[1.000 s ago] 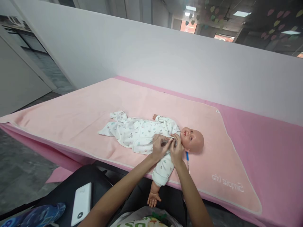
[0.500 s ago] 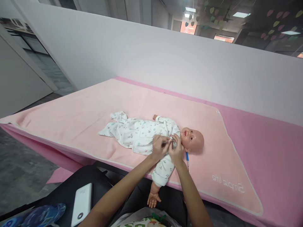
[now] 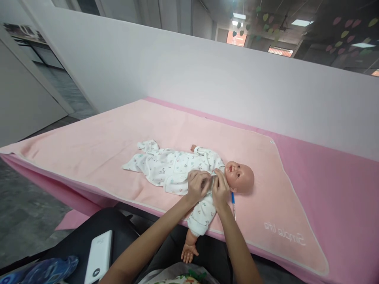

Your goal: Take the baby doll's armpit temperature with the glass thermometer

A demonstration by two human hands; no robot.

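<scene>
A baby doll (image 3: 241, 177) lies on its back, head to the right, dressed in a white printed baby outfit (image 3: 168, 167). Over the doll's chest, just below the neck, my left hand (image 3: 197, 185) and my right hand (image 3: 220, 188) are close together with fingers pinched. Both grip the outfit's front near the collar; the exact bit of cloth between the fingertips is too small to make out. One sleeve (image 3: 201, 215) runs under my wrists toward me, and the doll's hand (image 3: 189, 252) hangs past the table edge.
A pink mat (image 3: 103, 138) with a pale border covers the table over a darker pink cloth (image 3: 340, 189). A blue-capped pen-like item (image 3: 233, 201) lies beside the doll's head. On a black chair sit a white power bank (image 3: 99, 256) and a blue plastic package (image 3: 44, 270). Behind rises a white partition (image 3: 207, 79).
Both hands stay at the collar; their fingers have shifted slightly, the left hand a little further left from the right. The doll stays in place, and the view has moved slightly.
</scene>
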